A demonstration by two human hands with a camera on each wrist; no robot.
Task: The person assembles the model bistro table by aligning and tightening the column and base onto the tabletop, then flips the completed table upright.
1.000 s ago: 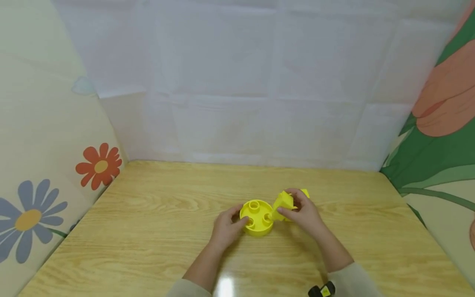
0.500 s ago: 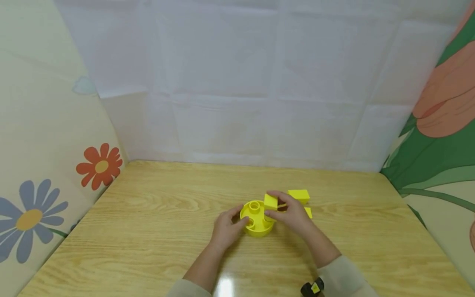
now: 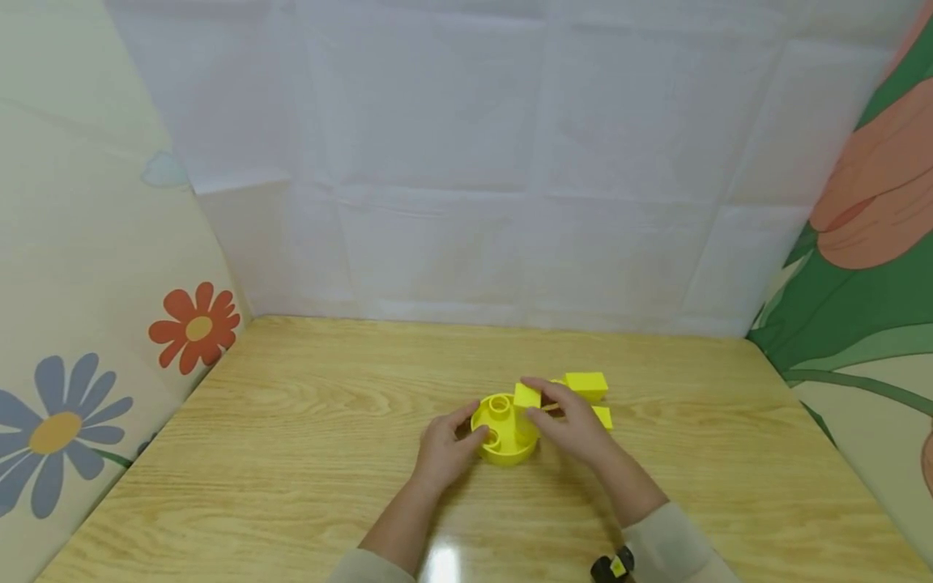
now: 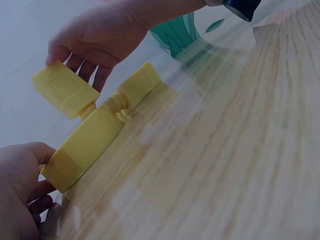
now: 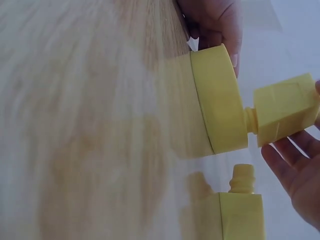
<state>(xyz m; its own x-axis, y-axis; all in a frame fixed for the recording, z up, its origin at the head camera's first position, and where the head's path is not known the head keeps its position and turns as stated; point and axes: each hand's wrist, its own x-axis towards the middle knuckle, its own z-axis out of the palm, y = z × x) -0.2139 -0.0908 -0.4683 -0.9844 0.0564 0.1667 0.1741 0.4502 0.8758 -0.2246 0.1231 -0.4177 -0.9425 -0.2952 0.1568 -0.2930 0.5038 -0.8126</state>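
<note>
A round yellow base [image 3: 508,455] with raised sockets lies on the wooden table. My left hand [image 3: 446,449] grips its left rim, thumb over the edge. My right hand [image 3: 572,421] pinches a yellow block-shaped leg [image 3: 528,397] between thumb and fingers. In the right wrist view the leg [image 5: 285,107] stands on the base [image 5: 217,100], its narrow threaded peg [image 5: 251,121] at the right-hand socket. How deep the peg sits is partly hidden. The left wrist view shows the same leg [image 4: 65,90] standing out from the base [image 4: 87,145].
Two more yellow legs lie on the table beyond my right hand: a farther leg [image 3: 586,384] and a nearer leg [image 3: 602,418], partly covered by the hand. A threaded peg [image 5: 242,177] shows on one. A white sheet [image 3: 466,202] hangs behind the table [image 3: 291,453].
My right hand has moved left with the leg, turned it upright and brought it down onto the base's right socket. My left hand stays on the base. The loose legs are now more visible.
</note>
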